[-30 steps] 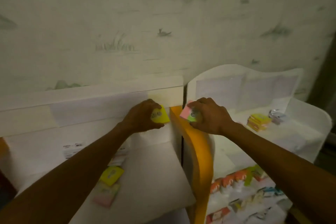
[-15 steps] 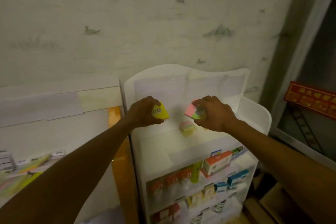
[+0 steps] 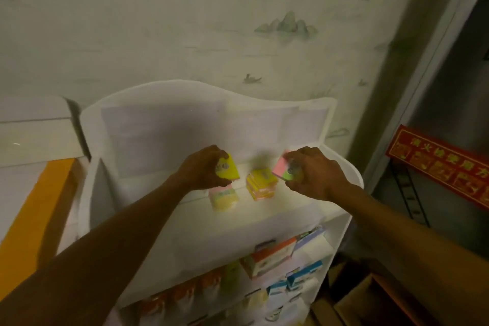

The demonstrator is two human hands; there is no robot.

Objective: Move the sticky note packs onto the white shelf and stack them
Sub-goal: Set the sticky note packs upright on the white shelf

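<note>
My left hand [image 3: 203, 168] grips a yellow sticky note pack [image 3: 229, 171] above the top board of the white shelf [image 3: 264, 222]. My right hand [image 3: 315, 174] holds a pink and green sticky note pack [image 3: 282, 172] at the same height, to the right. Between and just below the hands, a yellow and orange stack of packs [image 3: 261, 184] stands on the shelf. A pale pink and yellow pack [image 3: 222, 197] lies under my left hand, partly hidden by it.
Lower shelf tiers hold several small boxes [image 3: 272, 258] in orange, blue and white. A white cabinet with an orange edge [image 3: 34, 209] stands to the left. A red sign [image 3: 439, 164] hangs on the right, with cardboard boxes [image 3: 370, 299] on the floor below.
The view swung right from the left cabinet to the white shelf. Both hands, each still holding its pack, now hover lower over the shelf's top board near the stack.
</note>
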